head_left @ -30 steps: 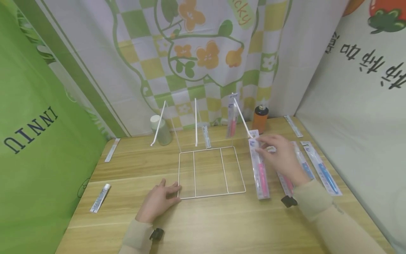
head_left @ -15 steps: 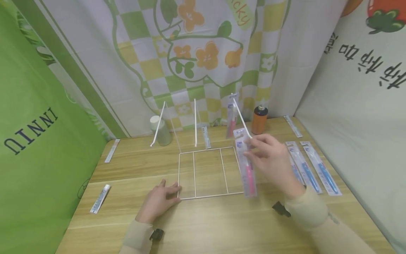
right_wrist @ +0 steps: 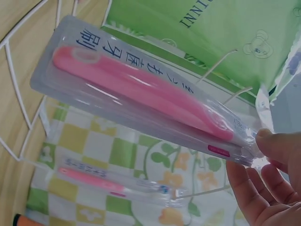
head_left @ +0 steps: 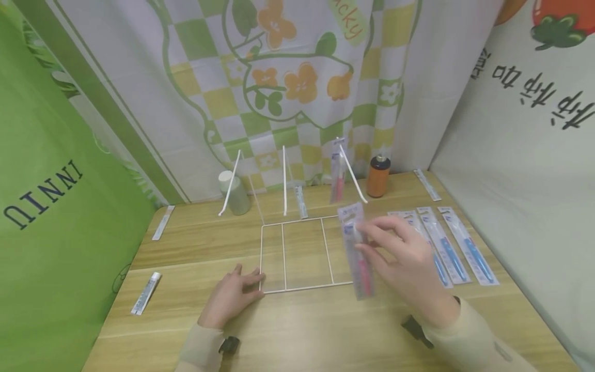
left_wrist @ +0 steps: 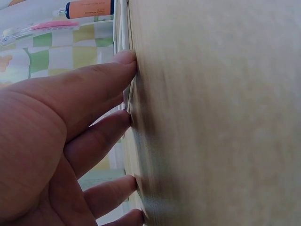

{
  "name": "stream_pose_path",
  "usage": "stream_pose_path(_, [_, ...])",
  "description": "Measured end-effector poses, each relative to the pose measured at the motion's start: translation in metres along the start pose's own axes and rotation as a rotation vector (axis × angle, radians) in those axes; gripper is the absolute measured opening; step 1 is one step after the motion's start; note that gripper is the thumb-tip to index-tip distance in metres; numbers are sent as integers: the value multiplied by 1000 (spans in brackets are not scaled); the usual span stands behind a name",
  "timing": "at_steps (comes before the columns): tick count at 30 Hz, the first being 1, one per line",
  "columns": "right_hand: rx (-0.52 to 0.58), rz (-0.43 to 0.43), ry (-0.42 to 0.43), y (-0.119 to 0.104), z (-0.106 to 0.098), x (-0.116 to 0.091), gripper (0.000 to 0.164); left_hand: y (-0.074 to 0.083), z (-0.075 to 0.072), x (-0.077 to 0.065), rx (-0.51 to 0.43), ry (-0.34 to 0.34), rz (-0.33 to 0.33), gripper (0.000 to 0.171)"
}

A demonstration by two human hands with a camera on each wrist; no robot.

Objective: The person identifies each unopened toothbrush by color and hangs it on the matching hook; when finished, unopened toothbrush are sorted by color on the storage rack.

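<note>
My right hand (head_left: 402,253) pinches the upper part of a packaged pink toothbrush (head_left: 364,274) between thumb and fingers, just below the tip of the rack's right hook. In the right wrist view, the pink handle (right_wrist: 141,94) shows through the clear blister pack. My left hand (head_left: 232,297) lies with spread fingers at the near left corner of the white wire rack (head_left: 307,288); thumb and forefinger touch its base wire, while other fingertips rest on the table. Another packaged pink toothbrush (head_left: 338,178) hangs at the back of the rack's right hook (head_left: 354,175).
Several packaged toothbrushes (head_left: 448,253) lie at the right. An orange bottle (head_left: 378,178) and a pale green bottle (head_left: 239,199) stand behind the rack. A small toothpaste tube (head_left: 146,294) lies at the left on the wooden table (head_left: 297,336). Thin white packets (head_left: 163,223) lie near the edges.
My right hand has carried the pink toothbrush left, away from the others, to the rack's right hook, then slightly down below the hook's tip. My left hand has stayed at the rack's corner.
</note>
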State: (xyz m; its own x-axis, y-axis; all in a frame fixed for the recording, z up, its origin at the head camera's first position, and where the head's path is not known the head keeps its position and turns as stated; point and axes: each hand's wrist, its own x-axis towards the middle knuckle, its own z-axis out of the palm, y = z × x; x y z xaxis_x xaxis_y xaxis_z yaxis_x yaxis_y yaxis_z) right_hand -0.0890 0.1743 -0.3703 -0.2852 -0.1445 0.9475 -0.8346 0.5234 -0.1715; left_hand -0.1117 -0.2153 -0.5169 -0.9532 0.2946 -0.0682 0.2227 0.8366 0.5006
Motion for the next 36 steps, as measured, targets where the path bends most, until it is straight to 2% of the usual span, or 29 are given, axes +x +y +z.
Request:
stream_pose_path(5, [-45,-27,98,-14,-5,11,42,1,-1,-1,-3,3,-3,45])
stream_pose_path(13, [-82,-6,124,-7,-8,10,42,1,-1,-2,-1,2,-8,44])
stream_pose_path(29, [-81,18,91,8,-3,8,39,4,-1,-3,15,2,-11,45])
stream_pose_path(36, [-117,47,54,24,4,1,36,2,0,-1,15,8,-4,45])
